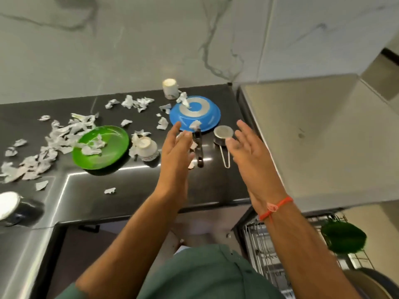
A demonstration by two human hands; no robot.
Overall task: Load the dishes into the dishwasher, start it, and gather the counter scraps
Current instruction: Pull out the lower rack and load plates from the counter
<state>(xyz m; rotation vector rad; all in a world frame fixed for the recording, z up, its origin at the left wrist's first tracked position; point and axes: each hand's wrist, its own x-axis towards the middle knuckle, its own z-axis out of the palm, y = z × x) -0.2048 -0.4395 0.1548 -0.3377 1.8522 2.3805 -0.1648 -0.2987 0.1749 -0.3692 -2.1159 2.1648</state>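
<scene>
1. Grip: left hand (177,145) and right hand (246,147) are both reaching out spread, fingers straight, holding nothing, hovering over the counter (133,190).
2. Likely reason: they are flanking the upturned blue bowl (195,113), probably lining up a two-handed lift.
3. Dishwasher rack (265,247) is sitting pulled out at lower right, a green item (343,238) already loaded.
4. Obstacles: paper scraps (62,137) are lying on the bowl and the green plate (101,147); a steel strainer (223,134) and dark utensil (198,147) are crowding the bowl's near edge.

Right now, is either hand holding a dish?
No: the left hand and the right hand are both open above the counter, holding nothing.
</scene>
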